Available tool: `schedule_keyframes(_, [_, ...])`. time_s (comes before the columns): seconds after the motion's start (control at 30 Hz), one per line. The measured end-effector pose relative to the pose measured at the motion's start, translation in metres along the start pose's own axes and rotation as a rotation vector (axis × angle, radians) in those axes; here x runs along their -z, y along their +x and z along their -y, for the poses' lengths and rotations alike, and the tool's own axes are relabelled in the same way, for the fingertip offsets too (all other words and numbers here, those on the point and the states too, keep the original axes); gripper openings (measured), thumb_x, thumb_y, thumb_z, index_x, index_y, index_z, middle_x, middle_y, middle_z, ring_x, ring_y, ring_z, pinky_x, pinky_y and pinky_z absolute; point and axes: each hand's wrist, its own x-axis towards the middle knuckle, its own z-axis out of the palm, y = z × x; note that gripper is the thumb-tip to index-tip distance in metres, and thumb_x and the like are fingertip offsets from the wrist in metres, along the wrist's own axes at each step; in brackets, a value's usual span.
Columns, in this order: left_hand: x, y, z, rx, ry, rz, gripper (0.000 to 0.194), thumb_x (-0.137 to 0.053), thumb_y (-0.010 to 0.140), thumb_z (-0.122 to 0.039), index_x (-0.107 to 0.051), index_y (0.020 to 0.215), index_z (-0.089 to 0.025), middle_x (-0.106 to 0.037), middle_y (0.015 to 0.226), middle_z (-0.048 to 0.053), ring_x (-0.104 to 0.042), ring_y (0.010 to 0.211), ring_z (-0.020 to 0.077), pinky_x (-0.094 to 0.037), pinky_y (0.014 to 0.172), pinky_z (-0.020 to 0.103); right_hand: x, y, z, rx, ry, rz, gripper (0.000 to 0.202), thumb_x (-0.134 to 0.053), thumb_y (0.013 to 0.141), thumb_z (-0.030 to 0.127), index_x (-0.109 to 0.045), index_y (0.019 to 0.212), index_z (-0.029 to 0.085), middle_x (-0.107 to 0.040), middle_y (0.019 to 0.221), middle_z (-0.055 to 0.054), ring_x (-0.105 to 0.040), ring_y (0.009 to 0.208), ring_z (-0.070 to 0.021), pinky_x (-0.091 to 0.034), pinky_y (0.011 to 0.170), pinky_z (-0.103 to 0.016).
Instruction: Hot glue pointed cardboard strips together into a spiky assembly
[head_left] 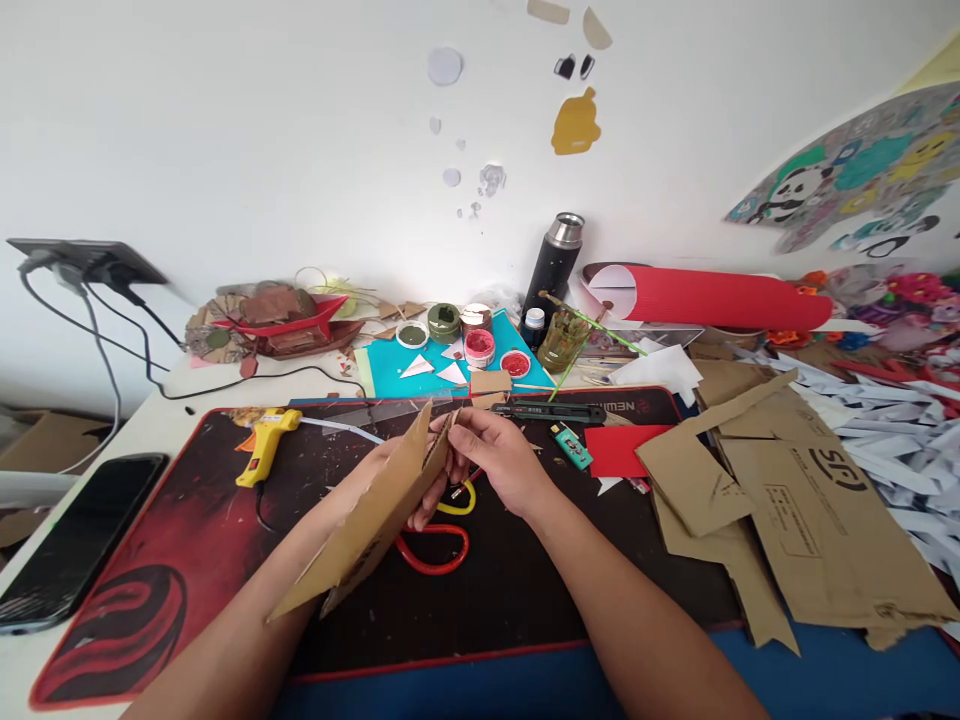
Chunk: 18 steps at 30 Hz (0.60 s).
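A folded piece of brown cardboard point(379, 515) is held upright and slanted over the black and red mat point(525, 600). My left hand point(426, 492) supports it from behind, fingers wrapped round its far end and partly hidden by it. My right hand point(495, 450) pinches the top edge at that same end, thumb against the cardboard. Beneath the hands lie scissors with a red handle point(433, 550) and a yellow-lined one point(459, 498). To the left, a yellow glue gun point(268, 447) rests on the mat.
Cardboard sheets point(817, 530) and white paper strips point(892, 480) spread at the right. Paint jars point(444, 323), a black flask point(555, 262), a glass with brushes point(562, 340) and a red roll point(720, 297) line the back. A phone point(79, 530) lies at the left, near cables.
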Motion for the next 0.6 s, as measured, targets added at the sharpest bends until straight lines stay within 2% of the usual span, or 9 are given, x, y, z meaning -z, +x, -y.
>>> schedule_keyframes(0.03, [0.001,-0.001,0.000,0.007,0.015,0.017,0.064,-0.063,0.081,-0.085,-0.074,0.078,-0.021,-0.071,0.058,0.007,-0.065,0.046,0.0228,-0.053,0.044,0.033,0.000,0.000,0.000,-0.010,0.007,-0.002,0.046,-0.084,0.081,0.067,-0.071,0.088,0.023,-0.063,0.065,0.003,-0.057,0.054,-0.0140,-0.046,0.056,-0.029])
schedule_keyframes(0.1, [0.004,-0.003,0.000,-0.011,0.064,-0.024,0.060,-0.071,0.076,-0.083,-0.077,0.075,-0.023,-0.074,0.060,0.005,-0.071,0.053,0.0259,-0.058,0.051,0.036,0.001,0.000,-0.001,-0.027,0.015,-0.029,0.048,-0.085,0.079,0.066,-0.067,0.079,0.022,-0.058,0.059,0.004,-0.052,0.052,-0.0130,-0.042,0.055,-0.029])
schedule_keyframes(0.17, [0.011,-0.004,-0.002,-0.078,0.105,-0.196,0.049,-0.085,0.070,-0.072,-0.079,0.076,-0.024,-0.077,0.065,0.004,-0.074,0.060,0.0262,-0.060,0.057,0.036,0.003,0.000,-0.002,-0.035,0.035,-0.065,0.049,-0.086,0.078,0.067,-0.065,0.075,0.023,-0.052,0.055,0.006,-0.047,0.050,-0.0121,-0.039,0.053,-0.028])
schedule_keyframes(0.2, [0.015,-0.005,-0.003,-0.083,0.099,-0.227,0.048,-0.088,0.068,-0.069,-0.080,0.080,-0.024,-0.078,0.068,0.004,-0.074,0.061,0.0261,-0.060,0.059,0.037,0.004,0.000,-0.001,-0.041,0.049,-0.077,0.049,-0.086,0.077,0.067,-0.064,0.073,0.023,-0.049,0.054,0.007,-0.044,0.049,-0.0118,-0.038,0.052,-0.028])
schedule_keyframes(0.27, [0.024,-0.004,-0.005,-0.112,0.045,-0.258,0.055,-0.080,0.075,-0.076,-0.080,0.086,-0.022,-0.081,0.076,0.008,-0.075,0.066,0.0255,-0.062,0.064,0.038,0.006,0.000,0.000,-0.049,0.068,-0.098,0.050,-0.085,0.077,0.068,-0.062,0.071,0.023,-0.045,0.052,0.008,-0.039,0.047,-0.0111,-0.036,0.050,-0.028])
schedule_keyframes(0.33, [0.031,-0.004,-0.005,-0.152,-0.105,-0.238,0.064,-0.074,0.082,-0.080,-0.081,0.094,-0.018,-0.081,0.084,0.015,-0.076,0.075,0.0270,-0.062,0.070,0.039,0.007,0.000,0.002,-0.050,0.052,-0.116,0.052,-0.084,0.077,0.068,-0.061,0.069,0.023,-0.045,0.053,0.007,-0.036,0.047,-0.0107,-0.034,0.048,-0.027])
schedule_keyframes(0.43, [0.030,-0.003,-0.002,-0.200,-0.164,-0.142,0.071,-0.076,0.080,-0.082,-0.081,0.105,-0.016,-0.081,0.092,0.016,-0.075,0.082,0.0267,-0.060,0.073,0.034,0.006,0.001,0.003,-0.041,0.006,-0.121,0.054,-0.084,0.077,0.070,-0.061,0.068,0.022,-0.047,0.054,0.006,-0.035,0.048,-0.0102,-0.033,0.048,-0.026])
schedule_keyframes(0.5, [0.023,-0.003,0.000,-0.219,-0.180,-0.084,0.066,-0.090,0.072,-0.071,-0.078,0.109,-0.017,-0.081,0.100,0.013,-0.075,0.085,0.0246,-0.059,0.076,0.030,0.005,0.001,0.002,-0.033,-0.017,-0.113,0.056,-0.085,0.076,0.071,-0.060,0.067,0.022,-0.047,0.054,0.007,-0.036,0.049,-0.0100,-0.033,0.049,-0.025])
schedule_keyframes(0.6, [0.013,-0.003,0.000,-0.170,-0.242,-0.086,0.043,-0.096,0.074,-0.047,-0.077,0.098,-0.017,-0.081,0.095,0.008,-0.073,0.079,0.0198,-0.057,0.074,0.026,0.004,0.000,0.000,-0.023,-0.033,-0.111,0.058,-0.086,0.075,0.073,-0.060,0.067,0.021,-0.049,0.055,0.007,-0.040,0.051,-0.0099,-0.036,0.051,-0.025])
